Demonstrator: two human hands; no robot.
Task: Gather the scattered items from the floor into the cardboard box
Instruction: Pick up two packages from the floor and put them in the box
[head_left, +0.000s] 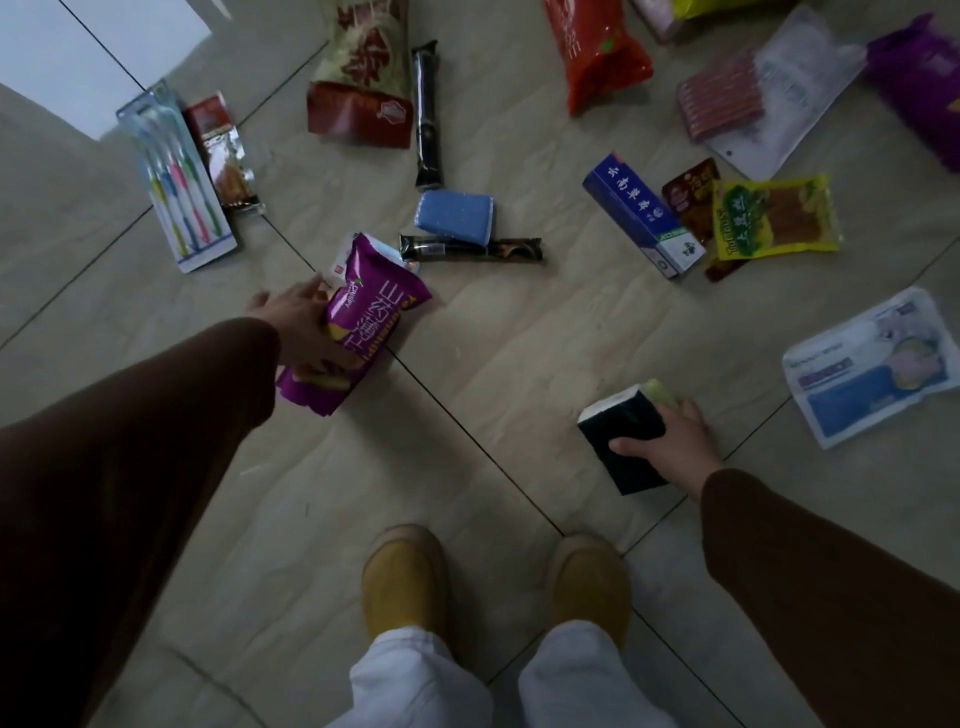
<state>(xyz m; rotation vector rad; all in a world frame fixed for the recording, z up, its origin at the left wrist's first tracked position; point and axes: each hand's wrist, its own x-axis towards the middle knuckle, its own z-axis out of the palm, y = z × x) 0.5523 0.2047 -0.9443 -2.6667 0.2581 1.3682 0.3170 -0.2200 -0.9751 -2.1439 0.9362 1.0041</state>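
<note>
Left hand (298, 325) grips a glossy purple snack bag (358, 322); right hand (670, 447) holds a dark green sponge (623, 441)

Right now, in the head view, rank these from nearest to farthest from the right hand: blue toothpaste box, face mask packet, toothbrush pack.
Measured from the right hand, which grips a dark sponge:
1. Face mask packet, on the floor just to its right.
2. Blue toothpaste box, ahead of it and slightly left.
3. Toothbrush pack, far across on the left, beyond the left hand.
</note>
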